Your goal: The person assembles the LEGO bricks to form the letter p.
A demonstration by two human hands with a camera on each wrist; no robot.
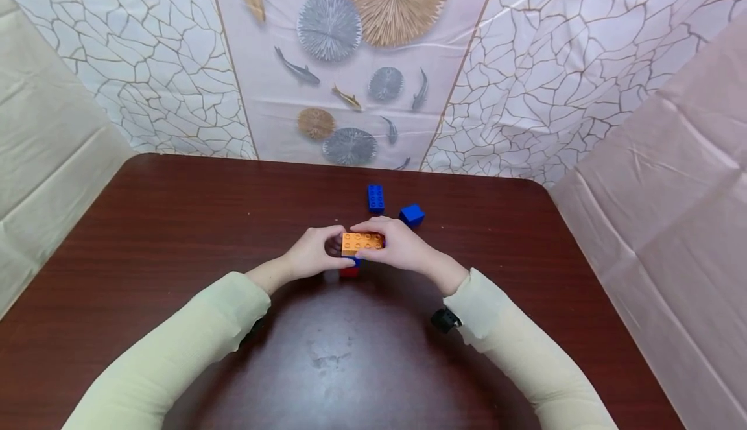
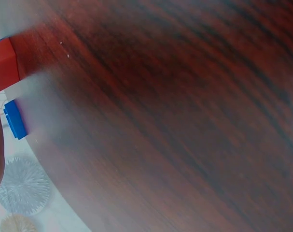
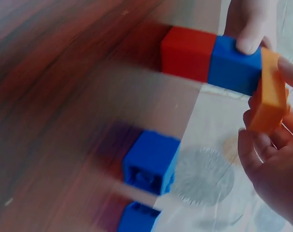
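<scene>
A small stack stands on the table, with a red brick (image 3: 187, 55) at the bottom and a blue brick (image 3: 233, 70) above it. Across the top lies an orange toy brick (image 1: 363, 242), its studs up and one end reaching right past the stack. My left hand (image 1: 312, 251) grips the blue brick, thumb on its near side; its other fingers are mostly hidden. With thumb and fingers, my right hand (image 1: 403, 245) pinches the overhanging part of the orange brick. Whether the orange brick is fully seated cannot be made out.
Two loose blue bricks lie behind the hands: a studded one (image 1: 376, 198) farther back and another (image 1: 412, 215) close to the right hand. The dark wooden table (image 1: 146, 222) ends at a patterned backdrop (image 1: 344, 93). Pale cloth hangs at both sides.
</scene>
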